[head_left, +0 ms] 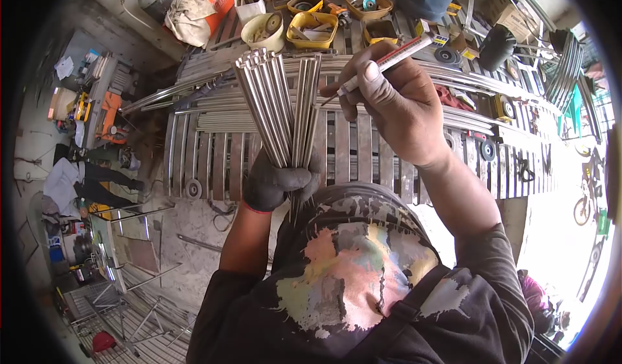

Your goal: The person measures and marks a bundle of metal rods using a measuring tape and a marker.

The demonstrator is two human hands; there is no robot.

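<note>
A bundle of shiny thin metal rods (pixel 267 108) stands upright in front of me, fanned into two groups at the top. My left hand (pixel 275 181), in a dark glove, is wrapped round its lower end. Just right of the rods, my bare right hand (pixel 408 111) is closed on a white marker pen (pixel 396 54) with red print. The pen slants down to the left, its thin tip close beside the smaller group of rods. Below both hands lies the slatted metal workbench (pixel 405 163).
Long metal bars (pixel 223 119) lie across the bench. Along its back stand a yellow container (pixel 313 30), a pale bucket (pixel 264 32) and other tubs of parts. A grinding disc (pixel 487 149) lies at right. Another person (pixel 81 181) is at far left, near metal frames (pixel 126 250).
</note>
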